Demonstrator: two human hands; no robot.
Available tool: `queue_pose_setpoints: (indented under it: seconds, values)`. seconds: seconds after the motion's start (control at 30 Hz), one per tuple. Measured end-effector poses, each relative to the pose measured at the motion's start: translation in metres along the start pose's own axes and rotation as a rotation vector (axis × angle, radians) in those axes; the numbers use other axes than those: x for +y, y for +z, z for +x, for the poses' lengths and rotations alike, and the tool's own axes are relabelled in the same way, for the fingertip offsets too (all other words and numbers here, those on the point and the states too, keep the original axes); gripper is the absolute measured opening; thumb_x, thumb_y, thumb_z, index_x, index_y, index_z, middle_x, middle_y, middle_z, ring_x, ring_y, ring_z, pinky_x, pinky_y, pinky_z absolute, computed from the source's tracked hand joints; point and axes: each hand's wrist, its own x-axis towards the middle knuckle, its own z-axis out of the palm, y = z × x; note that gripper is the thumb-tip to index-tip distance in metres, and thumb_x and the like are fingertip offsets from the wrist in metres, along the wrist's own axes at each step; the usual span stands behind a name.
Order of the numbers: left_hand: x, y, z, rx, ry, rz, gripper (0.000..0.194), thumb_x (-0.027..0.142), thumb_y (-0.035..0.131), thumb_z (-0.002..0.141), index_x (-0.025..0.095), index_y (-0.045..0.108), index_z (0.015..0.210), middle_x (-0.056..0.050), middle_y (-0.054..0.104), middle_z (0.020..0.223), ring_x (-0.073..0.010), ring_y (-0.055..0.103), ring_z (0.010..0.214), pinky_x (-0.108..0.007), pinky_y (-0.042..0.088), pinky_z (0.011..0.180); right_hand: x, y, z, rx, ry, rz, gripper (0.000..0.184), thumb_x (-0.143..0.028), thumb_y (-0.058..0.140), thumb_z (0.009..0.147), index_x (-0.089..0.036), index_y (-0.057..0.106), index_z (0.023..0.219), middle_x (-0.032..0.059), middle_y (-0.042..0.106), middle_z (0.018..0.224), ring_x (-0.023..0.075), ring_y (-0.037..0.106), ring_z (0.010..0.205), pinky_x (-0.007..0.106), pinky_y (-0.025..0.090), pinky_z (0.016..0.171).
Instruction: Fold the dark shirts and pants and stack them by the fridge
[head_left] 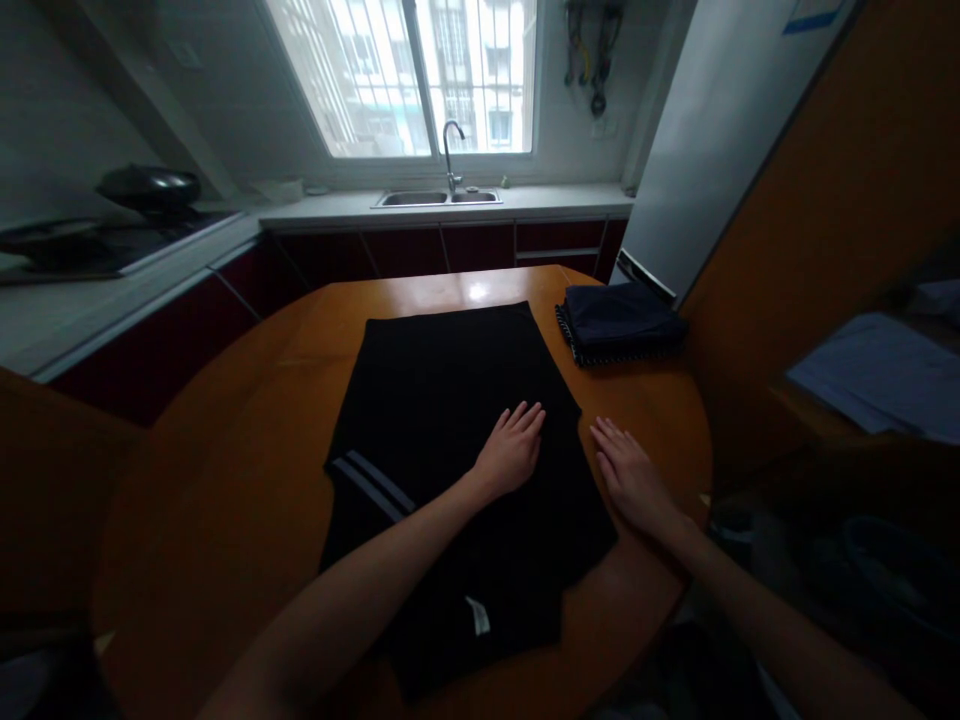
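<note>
A black T-shirt lies spread on the wooden table, its hem toward the window and its neck with a white label toward me. Two grey stripes cross the sleeve on the left. My left hand rests flat on the shirt, right of its middle, fingers stretched out and nothing held. Just off the shirt's right edge, my right hand lies palm down on or close above the table, fingers extended and empty. My left forearm crosses over part of the shirt and hides it.
At the table's far right sits a stack of folded dark clothes. Beyond the table run a counter with a sink and a stove with a wok. A fridge stands at the right, near papers or cloth.
</note>
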Motion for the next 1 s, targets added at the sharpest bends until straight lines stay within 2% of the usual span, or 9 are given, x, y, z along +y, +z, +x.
queue_pose_setpoints:
  seconds: [0.17, 0.27, 0.4, 0.5, 0.6, 0.7, 0.83, 0.93, 1.0]
  values:
    - [0.0, -0.002, 0.001, 0.001, -0.027, -0.11, 0.05, 0.027, 0.036, 0.102, 0.017, 0.041, 0.151, -0.007, 0.034, 0.161, -0.0252, 0.023, 0.151, -0.049, 0.019, 0.123, 0.003, 0.004, 0.002, -0.001, 0.05, -0.094, 0.052, -0.023, 0.031, 0.099, -0.014, 0.048, 0.147, 0.0119, 0.041, 0.157, 0.0245, 0.032, 0.148, 0.05, 0.028, 0.121]
    - [0.002, -0.015, 0.011, 0.035, -0.095, -0.31, 0.049, 0.03, 0.038, 0.101, 0.018, 0.046, 0.148, -0.008, 0.038, 0.158, -0.0247, 0.028, 0.15, -0.049, 0.024, 0.122, 0.003, 0.002, 0.002, -0.001, 0.065, -0.109, 0.051, -0.021, 0.031, 0.098, -0.011, 0.052, 0.144, 0.0132, 0.042, 0.156, 0.0244, 0.033, 0.147, 0.047, 0.028, 0.121]
    - [0.003, -0.061, 0.024, 0.203, -0.172, -0.578, 0.048, 0.033, 0.036, 0.101, 0.015, 0.051, 0.144, -0.011, 0.051, 0.149, -0.0218, 0.046, 0.14, -0.041, 0.035, 0.117, 0.005, 0.003, 0.002, 0.017, 0.066, -0.096, 0.05, -0.02, 0.031, 0.097, -0.01, 0.055, 0.14, 0.0146, 0.044, 0.154, 0.0248, 0.036, 0.146, 0.047, 0.03, 0.12]
    - [-0.003, -0.11, 0.022, 0.392, -0.118, -0.569, 0.05, 0.036, 0.041, 0.1, 0.013, 0.052, 0.143, -0.011, 0.053, 0.148, -0.0217, 0.047, 0.139, -0.04, 0.033, 0.119, 0.009, 0.005, 0.001, 0.04, 0.049, -0.079, 0.049, -0.02, 0.032, 0.097, -0.013, 0.056, 0.139, 0.0134, 0.046, 0.153, 0.0251, 0.038, 0.145, 0.049, 0.032, 0.119]
    - [-0.023, -0.152, 0.003, 0.465, -0.128, -0.539, 0.05, 0.037, 0.042, 0.1, 0.014, 0.052, 0.143, -0.009, 0.055, 0.147, -0.0219, 0.048, 0.138, -0.042, 0.032, 0.119, 0.011, 0.008, 0.0, 0.051, 0.025, -0.068, 0.048, -0.021, 0.033, 0.097, -0.014, 0.058, 0.137, 0.0133, 0.047, 0.152, 0.0258, 0.039, 0.144, 0.05, 0.033, 0.118]
    - [-0.05, -0.174, -0.035, 0.496, -0.194, -0.496, 0.051, 0.037, 0.041, 0.099, 0.014, 0.052, 0.144, -0.01, 0.057, 0.144, -0.0233, 0.05, 0.136, -0.044, 0.034, 0.118, 0.012, 0.009, -0.001, 0.057, 0.018, -0.064, 0.047, -0.021, 0.034, 0.097, -0.012, 0.059, 0.136, 0.0146, 0.048, 0.152, 0.0266, 0.041, 0.143, 0.051, 0.033, 0.118]
    - [-0.084, -0.168, -0.103, 0.486, -0.377, -0.365, 0.049, 0.036, 0.044, 0.096, 0.015, 0.058, 0.138, -0.01, 0.061, 0.14, -0.0267, 0.054, 0.133, -0.047, 0.036, 0.116, 0.013, 0.009, -0.003, 0.066, 0.01, -0.039, 0.047, -0.022, 0.035, 0.097, -0.012, 0.058, 0.137, 0.0151, 0.048, 0.151, 0.0277, 0.041, 0.143, 0.052, 0.032, 0.118]
    - [-0.099, -0.147, -0.149, 0.461, -0.457, -0.3, 0.048, 0.035, 0.043, 0.095, 0.015, 0.062, 0.134, -0.01, 0.06, 0.14, -0.0261, 0.055, 0.132, -0.048, 0.036, 0.116, 0.014, 0.01, -0.001, 0.096, 0.006, 0.024, 0.047, -0.023, 0.035, 0.097, -0.013, 0.058, 0.137, 0.0156, 0.049, 0.151, 0.0283, 0.039, 0.144, 0.055, 0.033, 0.117]
    - [-0.103, -0.131, -0.17, 0.444, -0.47, -0.259, 0.046, 0.035, 0.042, 0.094, 0.015, 0.065, 0.129, -0.01, 0.059, 0.142, -0.0247, 0.053, 0.134, -0.047, 0.035, 0.118, 0.012, 0.011, 0.004, 0.121, -0.002, 0.084, 0.047, -0.023, 0.036, 0.096, -0.015, 0.058, 0.137, 0.015, 0.05, 0.15, 0.0283, 0.039, 0.144, 0.056, 0.034, 0.116]
